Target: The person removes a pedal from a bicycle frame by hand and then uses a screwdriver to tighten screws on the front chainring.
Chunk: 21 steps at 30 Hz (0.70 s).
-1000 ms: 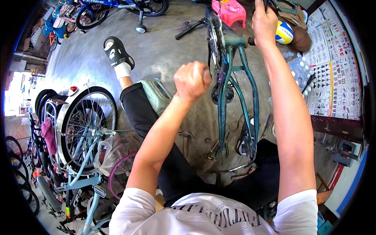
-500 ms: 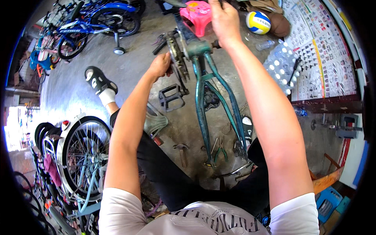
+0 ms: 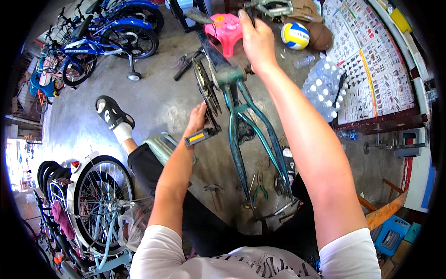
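A green bicycle frame (image 3: 236,121) stands tilted in front of me, its rear stays toward my lap. On its left side are a chainring (image 3: 206,88) and a crank with a black pedal (image 3: 203,136), which has a yellow reflector. My left hand (image 3: 197,116) is closed at the chainring's lower edge, its fingertips partly hidden behind the chainring and crank. Beyond the bottom bracket, my right hand (image 3: 257,44) is wrapped round a dark bar-like part (image 3: 249,15); most of this part is hidden by the fingers.
On the floor below the frame lie a hammer (image 3: 213,193) and green-handled pliers (image 3: 261,187). A pink stool (image 3: 225,35), a volleyball (image 3: 295,36) and packed water bottles (image 3: 323,88) are farther off. Bicycles stand at left, including a blue one (image 3: 107,44) and an upturned wheel (image 3: 103,200).
My left hand has moved down along the chainring. The crank and pedal have turned, and the pedal now shows its reflector edge. My right hand keeps its grip; the view has shifted slightly.
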### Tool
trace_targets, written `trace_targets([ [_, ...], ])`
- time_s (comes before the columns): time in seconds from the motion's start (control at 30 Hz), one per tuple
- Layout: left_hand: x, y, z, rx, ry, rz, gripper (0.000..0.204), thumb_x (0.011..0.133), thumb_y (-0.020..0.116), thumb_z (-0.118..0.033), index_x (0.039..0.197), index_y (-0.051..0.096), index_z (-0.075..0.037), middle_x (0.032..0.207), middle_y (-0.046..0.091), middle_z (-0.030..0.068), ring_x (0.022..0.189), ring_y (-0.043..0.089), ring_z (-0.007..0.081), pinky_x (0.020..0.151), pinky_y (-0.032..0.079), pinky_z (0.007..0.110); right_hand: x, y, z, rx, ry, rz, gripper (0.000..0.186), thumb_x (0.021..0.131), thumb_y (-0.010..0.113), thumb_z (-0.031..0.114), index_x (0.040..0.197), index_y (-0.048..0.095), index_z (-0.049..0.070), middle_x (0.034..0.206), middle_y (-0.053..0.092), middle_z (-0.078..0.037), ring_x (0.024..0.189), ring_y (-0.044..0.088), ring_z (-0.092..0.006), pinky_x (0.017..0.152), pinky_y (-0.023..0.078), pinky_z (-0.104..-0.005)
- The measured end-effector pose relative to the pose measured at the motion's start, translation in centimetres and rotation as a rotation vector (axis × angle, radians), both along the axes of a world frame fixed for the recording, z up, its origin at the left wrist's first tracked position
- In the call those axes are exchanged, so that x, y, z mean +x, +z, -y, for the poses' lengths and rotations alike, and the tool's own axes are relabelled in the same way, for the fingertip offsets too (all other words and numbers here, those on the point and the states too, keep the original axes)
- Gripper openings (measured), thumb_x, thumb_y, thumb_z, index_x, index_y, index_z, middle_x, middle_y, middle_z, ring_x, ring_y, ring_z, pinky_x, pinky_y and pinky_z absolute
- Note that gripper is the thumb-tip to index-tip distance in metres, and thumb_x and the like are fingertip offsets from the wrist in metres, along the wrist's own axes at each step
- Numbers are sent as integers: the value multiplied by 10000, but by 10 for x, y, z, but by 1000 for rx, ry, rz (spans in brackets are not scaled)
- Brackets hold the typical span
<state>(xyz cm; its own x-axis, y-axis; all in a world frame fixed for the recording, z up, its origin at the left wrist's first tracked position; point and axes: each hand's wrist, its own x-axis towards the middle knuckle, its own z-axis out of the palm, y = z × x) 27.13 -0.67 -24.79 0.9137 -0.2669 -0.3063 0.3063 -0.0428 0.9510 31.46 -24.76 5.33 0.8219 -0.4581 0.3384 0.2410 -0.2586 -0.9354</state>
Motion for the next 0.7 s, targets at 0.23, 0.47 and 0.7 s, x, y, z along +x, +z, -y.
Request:
trace_targets([
  [0.23, -70, 8, 31, -511, 180, -251, 285, 1023, 576, -378, 844, 520, -163, 720, 469, -17, 692, 498, 126, 537, 349, 286, 14, -14, 5, -1, -3, 2, 508, 1011, 628, 473, 823, 658, 1, 721, 581, 11, 711, 457, -99, 651, 418, -313],
  [0.47, -129, -4, 43, -579, 348, -430, 412, 1005, 582, -558, 817, 566, -192, 631, 519, -36, 492, 473, 80, 428, 328, 238, 22, -13, -1, -32, -21, -132, 554, 979, 622, 522, 905, 710, -20, 785, 703, -213, 743, 660, -310, 728, 494, -433],
  [0.7, -143, -8, 32, -50, 296, -132, 295, 1027, 461, -261, 1190, 662, -119, 1139, 728, 23, 903, 630, 106, 651, 482, 270, 16, -9, 0, 42, 9, -133, 581, 987, 623, 513, 864, 667, -53, 731, 659, -139, 703, 533, -190, 695, 467, -390],
])
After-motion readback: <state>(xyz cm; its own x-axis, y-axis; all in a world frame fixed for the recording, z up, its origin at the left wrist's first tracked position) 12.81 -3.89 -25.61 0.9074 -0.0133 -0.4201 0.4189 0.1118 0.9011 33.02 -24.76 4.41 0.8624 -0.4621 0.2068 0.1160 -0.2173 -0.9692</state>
